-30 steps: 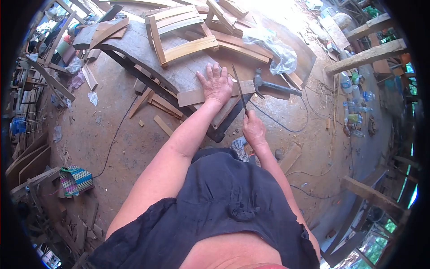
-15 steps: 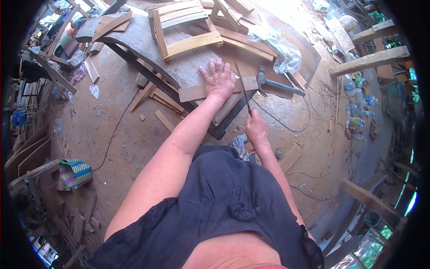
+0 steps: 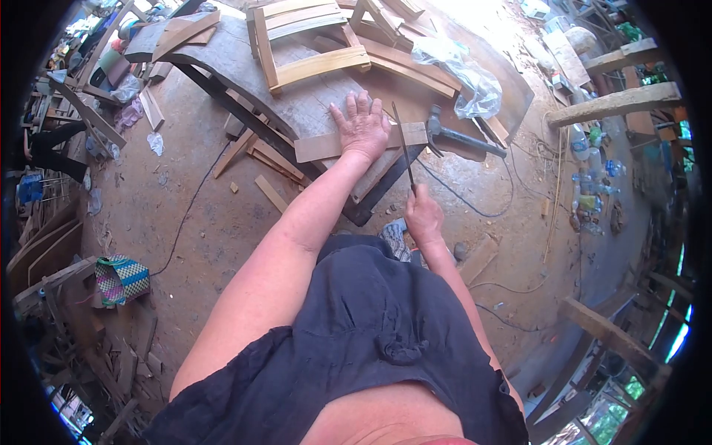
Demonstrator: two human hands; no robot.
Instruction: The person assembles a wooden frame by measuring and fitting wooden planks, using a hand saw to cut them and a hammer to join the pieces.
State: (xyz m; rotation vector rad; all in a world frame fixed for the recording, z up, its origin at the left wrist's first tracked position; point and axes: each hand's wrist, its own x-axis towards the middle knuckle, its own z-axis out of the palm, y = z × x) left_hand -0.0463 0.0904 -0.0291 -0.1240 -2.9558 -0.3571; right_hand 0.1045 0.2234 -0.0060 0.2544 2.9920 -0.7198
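Note:
My left hand (image 3: 363,131) presses flat with spread fingers on a thin wooden board (image 3: 317,147) lying across the corner of the workbench (image 3: 297,107). In my right hand (image 3: 424,216) is the handle of a narrow saw (image 3: 405,148), its dark blade pointing away from me and crossing the board right of my left hand. A hammer (image 3: 466,142) lies with its head against the board's right end. Beyond my left hand rests a wooden frame (image 3: 322,65) with slats.
Wood strips (image 3: 408,70) and a clear plastic bag (image 3: 475,89) lie on the bench's far side. A cable (image 3: 194,200) runs over the floor to a woven basket (image 3: 133,280) at left. Plastic bottles (image 3: 593,185) and a thick beam (image 3: 615,104) are at right.
The saw blade and my right hand have shifted very slightly. My left hand stays on the board. At the far left edge, a dark-clothed person's legs have come more into view.

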